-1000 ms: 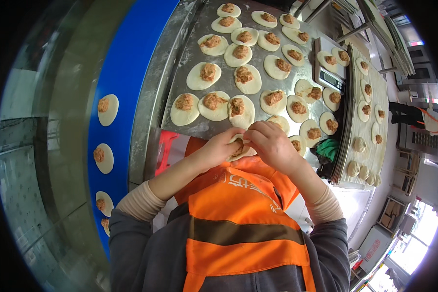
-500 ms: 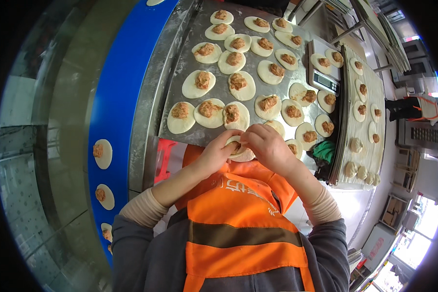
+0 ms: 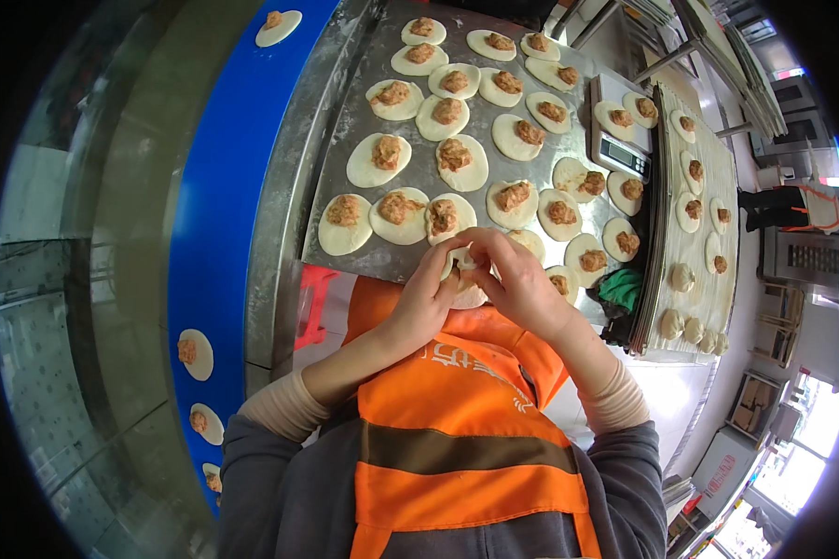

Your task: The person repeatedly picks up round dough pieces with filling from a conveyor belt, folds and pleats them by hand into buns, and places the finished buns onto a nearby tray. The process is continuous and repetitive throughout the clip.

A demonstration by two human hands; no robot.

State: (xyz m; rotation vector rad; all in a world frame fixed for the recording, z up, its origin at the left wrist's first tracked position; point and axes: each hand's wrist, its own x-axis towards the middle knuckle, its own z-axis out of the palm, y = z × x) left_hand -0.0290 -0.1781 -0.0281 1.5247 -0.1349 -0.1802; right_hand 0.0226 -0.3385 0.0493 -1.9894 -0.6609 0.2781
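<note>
Both hands meet just over the near edge of the steel table (image 3: pixel 483 130). Between them is a round of dough (image 3: pixel 469 296) whose rim is being gathered up; the filling is mostly hidden by fingers. My left hand (image 3: pixel 423 303) cups the dough from the left. My right hand (image 3: pixel 520 284) pinches its edge from the right with thumb and fingers. Just beyond, flat dough rounds topped with minced filling lie in loose rows, the nearest dough round (image 3: pixel 450 219) almost touching my fingers.
A blue conveyor belt (image 3: pixel 216 205) with more filled rounds runs along the left. A digital scale (image 3: pixel 623 156) stands at the right, beside a tray holding flat rounds and closed buns (image 3: pixel 672 323). A green cloth (image 3: pixel 622 289) lies near the table corner. Another person (image 3: pixel 802 205) stands far right.
The rounds on the belt have moved toward me, and another has come in at the far end. My fingers have shifted along the dough, drawing its rim up higher.
</note>
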